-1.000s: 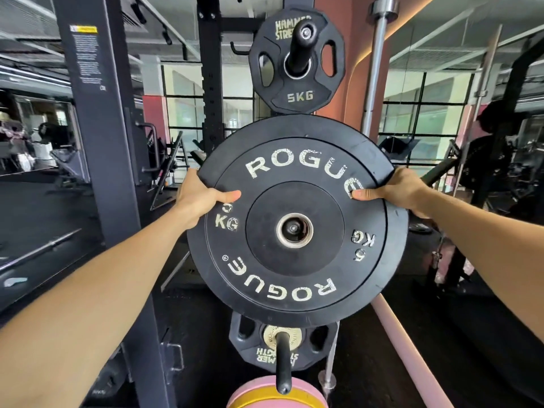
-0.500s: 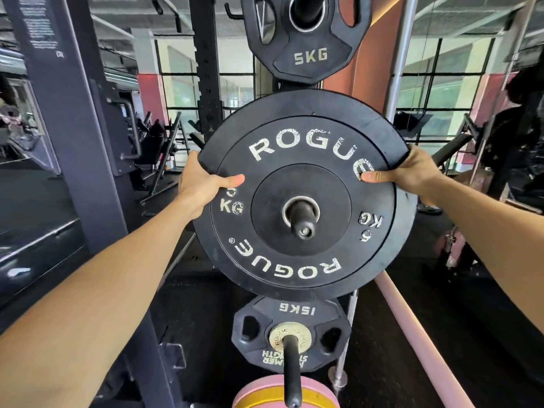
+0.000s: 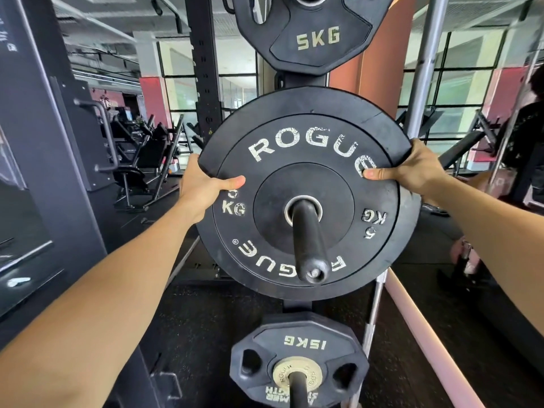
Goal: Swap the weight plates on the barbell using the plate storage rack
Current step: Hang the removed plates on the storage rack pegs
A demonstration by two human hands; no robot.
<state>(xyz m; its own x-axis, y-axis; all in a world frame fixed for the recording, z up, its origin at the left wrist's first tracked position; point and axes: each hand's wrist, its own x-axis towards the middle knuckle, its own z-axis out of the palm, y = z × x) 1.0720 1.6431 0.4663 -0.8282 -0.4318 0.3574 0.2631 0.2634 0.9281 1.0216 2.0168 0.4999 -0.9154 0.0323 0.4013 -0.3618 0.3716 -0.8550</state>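
Observation:
A black Rogue 5 kg bumper plate [image 3: 306,142] hangs on the middle peg [image 3: 307,245] of the plate storage rack, and the peg sticks far out through its centre hole. My left hand [image 3: 203,189] grips the plate's left edge with the thumb on its face. My right hand [image 3: 412,169] holds the right edge the same way. A 5 kg grip plate [image 3: 318,39] sits on the peg above. A 15 kg grip plate [image 3: 300,348] sits on the peg below.
A dark rack upright [image 3: 44,172] stands close on the left. A pink bar [image 3: 426,334] slants along the floor at the right beside a steel vertical bar [image 3: 424,69]. Benches and machines fill the background, and a person in dark clothes [image 3: 527,136] stands at far right.
The plate has slid back along the peg, which was just entering the hole a second ago and now sticks out well past the face. Both hands keep their grip.

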